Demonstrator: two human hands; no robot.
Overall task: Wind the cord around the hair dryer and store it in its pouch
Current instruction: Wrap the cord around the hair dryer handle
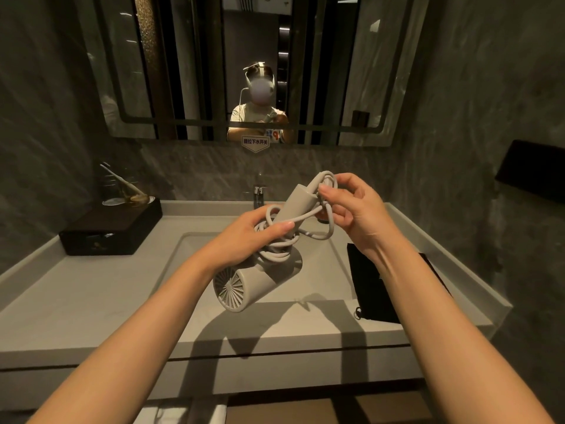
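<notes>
A: Fingers first. Right hand (351, 209) fingers (331, 195) pinch a loop of the cord (315, 235) just past the handle end. Left hand (244, 234) fingers curled round the hair dryer (253, 280) handle, thumb (275, 228) clamping the turns already laid.

B: Where's the dryer sitting?

A: Not sitting. Held in the air over the sink (189, 255). Barrel points down and toward the camera, rear grille showing; handle runs up and away toward the right hand.

B: Cord state?

A: Several turns bunched round the handle near the barrel, slack loops hanging off the top end. Plug not visible, can't tell how much is left.

B: Pouch?

A: Black pouch (373, 289) flat on the counter (91, 289), right of the sink, partly under the right forearm. Right hand is the nearer one to it.

B: Next move turns on what?

A: My guess: the free loop lies right of the handle's long axis, so the right hand carries it round while the left keeps the axis fixed.
</notes>
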